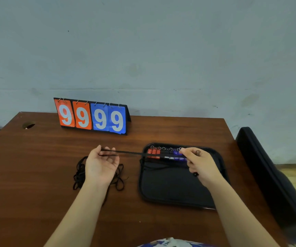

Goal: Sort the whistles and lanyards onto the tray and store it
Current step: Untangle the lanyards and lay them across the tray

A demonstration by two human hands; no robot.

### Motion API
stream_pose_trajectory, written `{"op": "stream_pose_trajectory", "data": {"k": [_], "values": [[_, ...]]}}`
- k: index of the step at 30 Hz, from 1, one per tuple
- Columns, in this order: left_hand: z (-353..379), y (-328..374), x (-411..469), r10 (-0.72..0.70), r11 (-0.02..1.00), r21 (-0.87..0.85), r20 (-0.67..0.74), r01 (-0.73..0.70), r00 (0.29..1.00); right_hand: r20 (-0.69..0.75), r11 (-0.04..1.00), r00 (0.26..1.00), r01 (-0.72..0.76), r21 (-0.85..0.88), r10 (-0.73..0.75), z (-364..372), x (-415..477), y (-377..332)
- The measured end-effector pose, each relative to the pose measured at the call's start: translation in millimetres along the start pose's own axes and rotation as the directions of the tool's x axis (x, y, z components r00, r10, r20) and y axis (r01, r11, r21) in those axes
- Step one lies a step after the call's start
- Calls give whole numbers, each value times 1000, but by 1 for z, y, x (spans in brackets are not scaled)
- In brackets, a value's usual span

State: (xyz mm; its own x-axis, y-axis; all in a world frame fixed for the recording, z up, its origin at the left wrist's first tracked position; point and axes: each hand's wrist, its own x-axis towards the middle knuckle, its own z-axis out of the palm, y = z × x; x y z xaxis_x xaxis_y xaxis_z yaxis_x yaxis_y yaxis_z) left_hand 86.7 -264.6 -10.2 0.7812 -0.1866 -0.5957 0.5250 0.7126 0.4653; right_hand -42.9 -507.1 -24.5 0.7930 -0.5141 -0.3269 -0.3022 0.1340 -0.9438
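Left hand is palm up, fingers curled round one black lanyard, the tangled heap of lanyards lying just beneath it. The cord runs taut across to the right hand, which seems to pinch its other end above the black tray, whistles lined up beside its fingertips.
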Motion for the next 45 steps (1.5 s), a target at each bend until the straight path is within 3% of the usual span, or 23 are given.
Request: {"op": "stream_pose_trajectory", "data": {"k": [4,7,12,17,22,26,30,36,40,45], "values": [[0,-2,4,43,998,-45,-30,-44,999,38,999,999,-35,-32,36,-54,-13,5],[-1,-4,5,68,996,-46,-69,-71,995,-40,997,998,-46,-63,43,-90,-22,11],[0,-29,3,75,997,3,-89,-75,993,-10,975,999,-48,-219,47,-127,-30,23],[-3,-50,10,57,998,40,-138,-52,989,-77,993,996,-42,-108,34,-149,-26,36],[-7,-67,21,-44,982,176,-151,71,988,-141,913,990,-30,-406,-30,-164,-16,50],[-15,-75,33,-89,882,437,-207,173,974,-210,790,971,-42,-611,-111,-179,-11,65],[-23,-80,36,-87,642,746,-160,178,983,-303,716,933,-74,-694,-197,-183,-8,81],[-43,-82,47,-112,563,794,-201,229,973,-351,712,932,-185,-678,-92,-192,-7,119],[-49,-98,62,45,531,832,-215,159,976,-318,712,948,-246,-658,34,-188,-6,135],[-37,-107,85,183,556,827,-225,89,957,-377,836,922,-277,-474,92,-182,8,135]]}}
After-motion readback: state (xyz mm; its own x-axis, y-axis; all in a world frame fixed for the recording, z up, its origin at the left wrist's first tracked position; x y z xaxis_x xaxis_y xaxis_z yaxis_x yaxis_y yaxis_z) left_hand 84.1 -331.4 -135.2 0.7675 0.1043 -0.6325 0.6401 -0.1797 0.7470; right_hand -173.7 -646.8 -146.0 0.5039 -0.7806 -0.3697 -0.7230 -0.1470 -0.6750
